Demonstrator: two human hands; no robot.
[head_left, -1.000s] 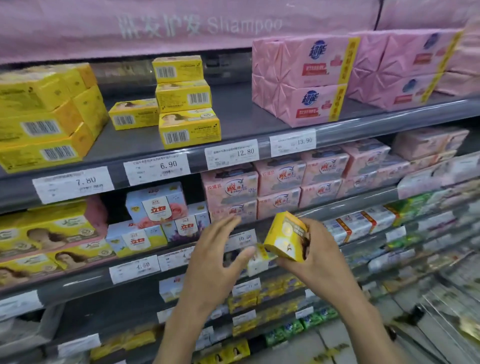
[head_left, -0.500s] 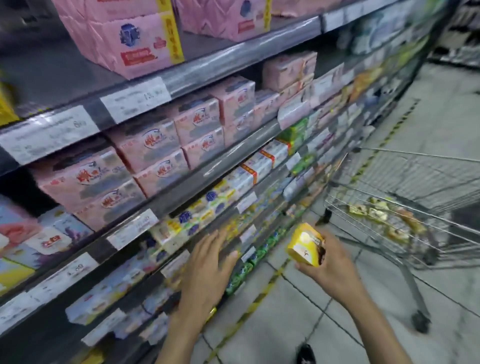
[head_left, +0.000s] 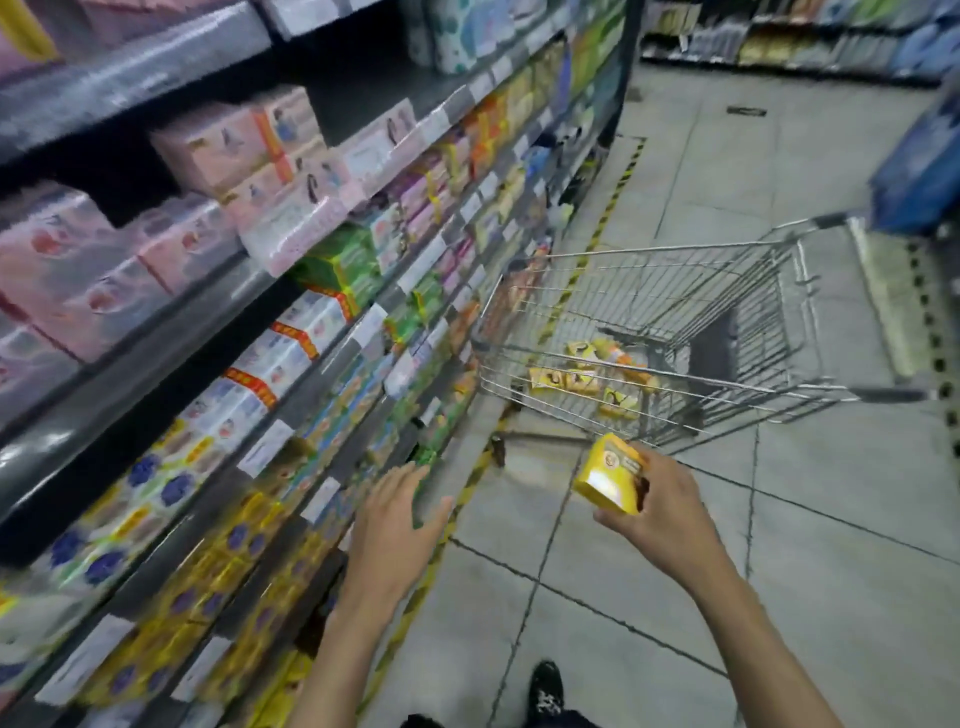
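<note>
My right hand (head_left: 662, 512) grips a small yellow box (head_left: 610, 475) and holds it in the air just short of the near rim of a wire shopping cart (head_left: 670, 400). Several similar yellow packs (head_left: 582, 374) lie on the cart's bottom. My left hand (head_left: 397, 525) hovers with straight, spread fingers in front of the lower shelves and holds nothing.
Long store shelving (head_left: 171, 332) runs along the left, packed with pink, green, white and yellow boxes and price tags. A yellow-black floor stripe (head_left: 605, 213) follows its base. Grey tiled aisle floor (head_left: 727, 150) stretches ahead. A blue stack (head_left: 919, 166) stands right. My shoe (head_left: 545, 688) shows below.
The view has swung from the shelf face to the right and down the aisle. The cart has come into view, and the yellow box in my right hand is now near its rim.
</note>
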